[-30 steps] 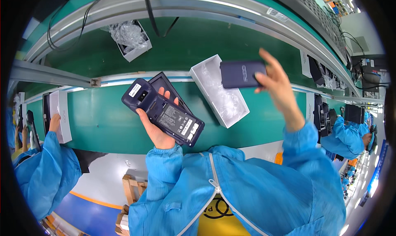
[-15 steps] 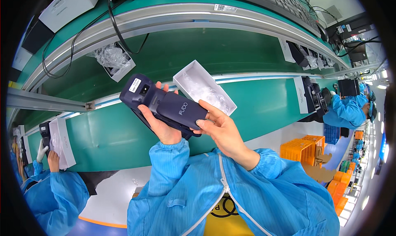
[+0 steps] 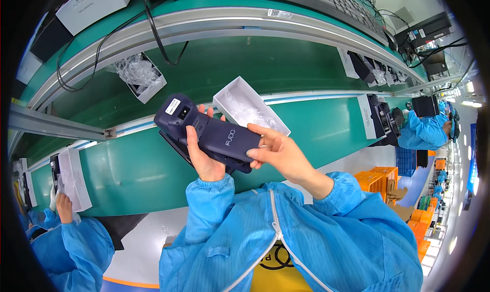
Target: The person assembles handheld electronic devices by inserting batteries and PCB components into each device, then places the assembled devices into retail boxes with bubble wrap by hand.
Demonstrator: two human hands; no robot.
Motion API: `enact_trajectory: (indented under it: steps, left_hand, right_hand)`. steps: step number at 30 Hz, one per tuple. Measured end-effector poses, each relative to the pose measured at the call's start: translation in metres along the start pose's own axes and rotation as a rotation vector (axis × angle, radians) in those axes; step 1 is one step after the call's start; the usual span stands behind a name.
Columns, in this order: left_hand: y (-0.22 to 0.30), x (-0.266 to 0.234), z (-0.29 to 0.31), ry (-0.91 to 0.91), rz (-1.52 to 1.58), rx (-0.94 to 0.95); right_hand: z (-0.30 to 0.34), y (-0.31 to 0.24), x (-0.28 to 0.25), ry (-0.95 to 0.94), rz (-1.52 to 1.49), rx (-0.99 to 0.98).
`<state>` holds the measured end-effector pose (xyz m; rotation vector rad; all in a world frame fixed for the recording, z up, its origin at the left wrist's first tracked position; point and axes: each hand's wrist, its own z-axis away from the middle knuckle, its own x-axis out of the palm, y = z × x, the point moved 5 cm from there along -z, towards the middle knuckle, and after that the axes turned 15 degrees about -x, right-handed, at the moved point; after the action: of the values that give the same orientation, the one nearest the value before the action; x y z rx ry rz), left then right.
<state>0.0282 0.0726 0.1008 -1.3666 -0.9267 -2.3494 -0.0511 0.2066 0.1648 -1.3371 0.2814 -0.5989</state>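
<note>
A: How far along does it look?

B: The dark cover (image 3: 219,138) lies over the lower back of the handheld device (image 3: 176,119), so I'd call the placing done. Whether it's fully seated, I can't tell; the fingers hide its lower corner.

A: Where's the device itself?

B: Held in the air above the near edge of the green surface (image 3: 125,164), around the middle, back side up and tilted.

A: And the hands?

B: The left hand (image 3: 209,165) cradles the device, thumb along its near side, fingertips showing past the far side. The right hand (image 3: 288,159) pinches the cover's lower end, thumb on its face and index finger at its far corner.

A: What's that dark flat piece (image 3: 175,150) under the device?

B: Its edge shows along the near side, but most is hidden. I can't say what it is.

A: Anything open nearby?

B: The white box (image 3: 278,124), sitting across the strip at the surface's far edge. It's uncovered, with clear wrap (image 3: 245,110) inside and no device visible there. So, as I judge it, checking the cover's fit is what's left.
</note>
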Motion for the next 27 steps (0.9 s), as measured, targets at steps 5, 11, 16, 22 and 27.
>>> enact_trajectory:
  steps: [5,11,16,22,27]
  left_hand:
    - [0.007,0.006,0.005,0.011,-0.054,0.015]
    - [0.000,0.022,0.017,-0.068,-0.103,-0.106]
    - [-0.003,0.007,0.013,-0.082,0.109,-0.231]
    - [-0.003,0.007,0.016,-0.062,0.159,-0.285]
    - [0.002,0.000,0.016,-0.043,0.104,-0.253]
  right_hand:
    - [0.005,-0.002,0.001,-0.030,0.236,-0.006]
    - [0.000,-0.021,0.007,-0.194,0.851,-0.349]
    - [0.034,-0.044,0.014,-0.544,1.215,-0.967]
    - [0.033,-0.012,0.022,-0.631,1.321,-1.020]
    - [0.026,0.004,0.020,-0.610,1.261,-1.056]
